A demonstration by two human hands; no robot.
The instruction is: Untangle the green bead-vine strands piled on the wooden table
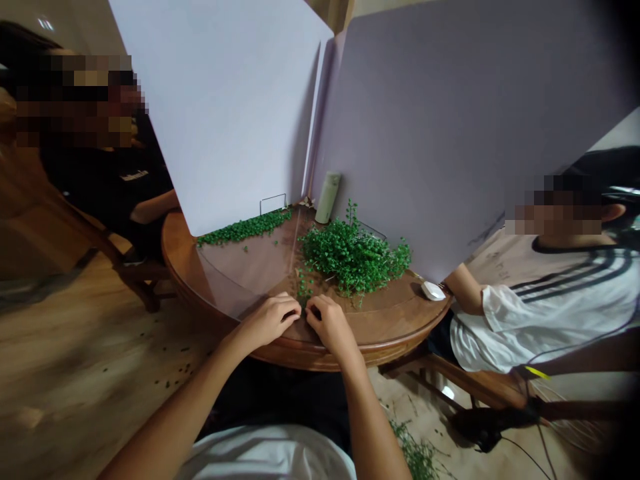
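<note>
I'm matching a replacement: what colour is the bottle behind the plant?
The bottle is pale green, best seen in the head view.

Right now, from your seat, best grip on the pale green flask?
Grip the flask around its middle, coming from the left over the tabletop: it's a smooth standing cylinder, with boards behind it and the leafy green clump crowding its right.
</note>
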